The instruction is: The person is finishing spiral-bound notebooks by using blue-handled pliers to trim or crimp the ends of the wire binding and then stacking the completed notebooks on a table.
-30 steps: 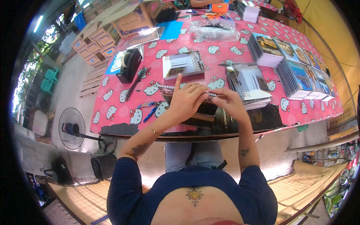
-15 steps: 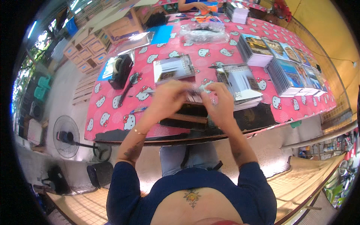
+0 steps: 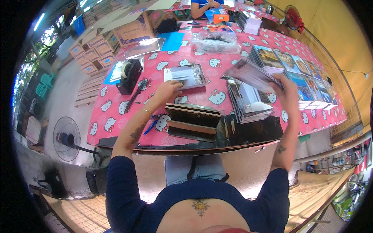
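Observation:
My right hand [image 3: 286,88] grips a spiral notebook [image 3: 248,72] by its coil-bound edge; the notebook is tilted and slightly blurred. Beneath it lies an uneven stack of spiral notebooks [image 3: 252,103] with pale picture covers. My left hand [image 3: 168,90] reaches to the near left edge of a small stack of similar picture-covered booklets [image 3: 185,76], fingers stretched onto the cover. Whether that stack is bound, I cannot tell. Between my forearms, near the table edge, sits a dark wooden block with a step-like groove [image 3: 192,121], touched by neither hand.
A black tape dispenser [image 3: 129,77], a black brush [image 3: 136,95] and a blue pen [image 3: 150,125] lie at left. Several notebook stacks [image 3: 307,81] stand at right. Clear plastic wrap [image 3: 216,42] and cardboard boxes [image 3: 132,30] are farther back. Across the table, another person [image 3: 210,8] handles an orange-and-blue item.
My hands have parted from above the wooden block. The right has swung right with the spiral notebook, over the stack; the left has moved left to the other stack.

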{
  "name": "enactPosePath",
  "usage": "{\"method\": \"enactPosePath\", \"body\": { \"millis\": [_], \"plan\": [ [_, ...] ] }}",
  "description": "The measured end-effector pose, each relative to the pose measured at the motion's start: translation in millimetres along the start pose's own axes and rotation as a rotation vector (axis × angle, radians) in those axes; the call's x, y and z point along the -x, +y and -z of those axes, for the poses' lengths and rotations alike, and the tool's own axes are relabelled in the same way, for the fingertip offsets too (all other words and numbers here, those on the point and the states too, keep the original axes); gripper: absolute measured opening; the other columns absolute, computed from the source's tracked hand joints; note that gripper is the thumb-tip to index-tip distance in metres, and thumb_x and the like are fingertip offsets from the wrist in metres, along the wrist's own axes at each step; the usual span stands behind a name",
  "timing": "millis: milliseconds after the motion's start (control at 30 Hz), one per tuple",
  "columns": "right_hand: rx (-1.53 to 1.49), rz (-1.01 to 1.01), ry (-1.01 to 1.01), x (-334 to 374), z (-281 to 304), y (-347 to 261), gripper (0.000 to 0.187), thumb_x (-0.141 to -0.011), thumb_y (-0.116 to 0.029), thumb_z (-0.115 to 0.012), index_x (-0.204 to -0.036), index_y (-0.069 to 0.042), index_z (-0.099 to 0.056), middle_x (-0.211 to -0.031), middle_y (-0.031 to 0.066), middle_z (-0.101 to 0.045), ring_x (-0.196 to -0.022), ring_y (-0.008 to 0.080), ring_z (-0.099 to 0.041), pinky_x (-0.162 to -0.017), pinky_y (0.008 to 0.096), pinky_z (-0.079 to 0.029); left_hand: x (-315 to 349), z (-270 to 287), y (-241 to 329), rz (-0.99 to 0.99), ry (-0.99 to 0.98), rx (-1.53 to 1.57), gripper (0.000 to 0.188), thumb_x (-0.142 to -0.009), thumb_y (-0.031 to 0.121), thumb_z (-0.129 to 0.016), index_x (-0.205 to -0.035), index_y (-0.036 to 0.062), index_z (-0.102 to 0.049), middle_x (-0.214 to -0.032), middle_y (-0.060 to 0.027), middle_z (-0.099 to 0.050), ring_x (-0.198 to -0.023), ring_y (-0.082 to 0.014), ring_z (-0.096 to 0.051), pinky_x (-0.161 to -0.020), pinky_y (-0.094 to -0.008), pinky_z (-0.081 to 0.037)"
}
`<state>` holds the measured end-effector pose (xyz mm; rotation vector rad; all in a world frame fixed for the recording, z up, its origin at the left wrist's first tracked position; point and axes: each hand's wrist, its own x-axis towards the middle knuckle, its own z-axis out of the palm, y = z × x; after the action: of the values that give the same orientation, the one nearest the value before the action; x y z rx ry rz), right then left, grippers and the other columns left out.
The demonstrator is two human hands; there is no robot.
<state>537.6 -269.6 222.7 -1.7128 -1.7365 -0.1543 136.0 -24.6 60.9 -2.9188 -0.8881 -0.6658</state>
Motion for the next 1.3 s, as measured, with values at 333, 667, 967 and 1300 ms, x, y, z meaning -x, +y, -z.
{"method": "enactPosePath", "body": {
  "millis": [333, 667, 967, 1300],
  "plan": [
    [-0.025, 0.265, -0.401, -30, -123, 38, 0.024, -0.087, -0.005, -0.054, -0.101, -0.009, -0.073, -0.137, 0.0173, -0.057, -0.128, 0.0348, -0.053, -0.105, 0.0363, -0.043, 16, -17, -9, 0.080, 0.141, -0.090, 0.029, -0.090, 0.014, -0.059, -0.118, 0.0108, -0.065, -0.108, -0.0114, -0.069, -0.099, -0.0316, -0.066, -0.081, -0.0438, -0.055],
    [-0.931, -0.107, -0.063, 46, -160, -55, 0.047, -0.088, -0.010, -0.074, -0.130, -0.001, -0.055, -0.125, 0.0100, -0.063, -0.111, 0.0158, -0.059, -0.095, 0.0335, -0.047, -29, 150, 114, -0.152, 0.356, 0.123, 0.030, -0.084, 0.003, -0.062, -0.113, 0.0077, -0.062, -0.092, -0.0075, -0.060, -0.091, -0.0273, -0.058, -0.087, -0.0414, -0.036],
    [-0.911, -0.226, -0.076, 91, -175, -73, 0.034, -0.086, -0.010, -0.076, -0.117, -0.002, -0.063, -0.111, 0.0074, -0.067, -0.099, 0.0153, -0.062, -0.083, 0.0315, -0.049, -22, 168, 142, -0.350, 0.162, 0.114, 0.024, -0.087, 0.005, -0.061, -0.110, 0.0096, -0.063, -0.089, -0.0054, -0.058, -0.089, -0.0249, -0.058, -0.091, -0.0426, -0.035],
    [-1.051, -0.263, -0.048, 95, -209, -100, 0.070, -0.089, -0.022, -0.074, -0.145, -0.003, -0.037, -0.130, 0.0154, -0.056, -0.114, 0.0218, -0.056, -0.102, 0.0354, -0.042, 66, 68, 133, 0.210, 0.341, -0.050, 0.048, -0.094, 0.024, -0.062, -0.139, 0.0127, -0.053, -0.146, -0.0187, -0.048, -0.138, -0.0332, -0.043, -0.117, -0.0512, -0.020]
  ]
}}
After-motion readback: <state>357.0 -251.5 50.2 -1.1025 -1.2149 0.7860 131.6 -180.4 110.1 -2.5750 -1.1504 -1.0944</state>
